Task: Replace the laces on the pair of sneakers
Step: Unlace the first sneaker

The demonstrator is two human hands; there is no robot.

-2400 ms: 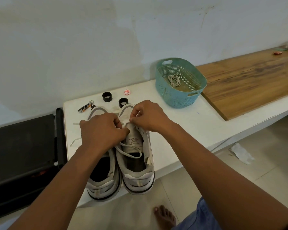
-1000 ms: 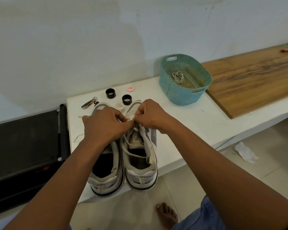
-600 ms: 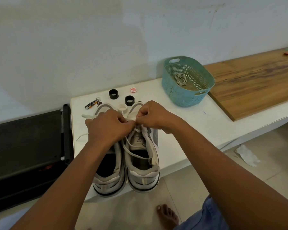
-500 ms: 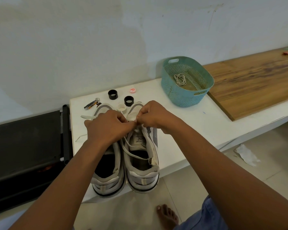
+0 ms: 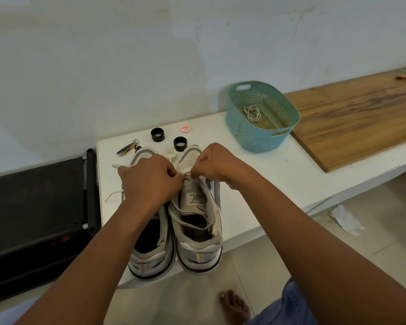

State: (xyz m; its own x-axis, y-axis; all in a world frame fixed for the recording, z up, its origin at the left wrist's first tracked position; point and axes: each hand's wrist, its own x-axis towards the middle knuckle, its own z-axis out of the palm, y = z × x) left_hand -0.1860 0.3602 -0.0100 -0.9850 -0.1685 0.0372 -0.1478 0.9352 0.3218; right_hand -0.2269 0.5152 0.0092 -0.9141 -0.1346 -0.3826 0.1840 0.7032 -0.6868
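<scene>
Two white and grey sneakers stand side by side on the white table (image 5: pixel 256 184), heels over its front edge. My left hand (image 5: pixel 150 181) and my right hand (image 5: pixel 215 163) meet over the right sneaker (image 5: pixel 197 231), both pinching its white lace (image 5: pixel 181 221) near the lowest eyelets by the toe. A loose loop of that lace hangs across the tongue and the opening. My left hand covers the front of the left sneaker (image 5: pixel 150 249), from which a flat white lace (image 5: pixel 114 195) trails out to the left on the table.
A teal perforated basket (image 5: pixel 260 137) holding a coiled lace (image 5: pixel 252 113) stands behind on the right. Two black rings (image 5: pixel 157 134), a red-white cap (image 5: pixel 185 129), a white cap (image 5: pixel 170 153) and a nail clipper (image 5: pixel 127 150) lie beyond the toes. A wooden board (image 5: pixel 361 118) lies right, a black unit (image 5: pixel 33 207) left.
Both hands stayed on the right sneaker's lace and worked slightly toward the toe. The tongue is more exposed now. The camera drifted a little.
</scene>
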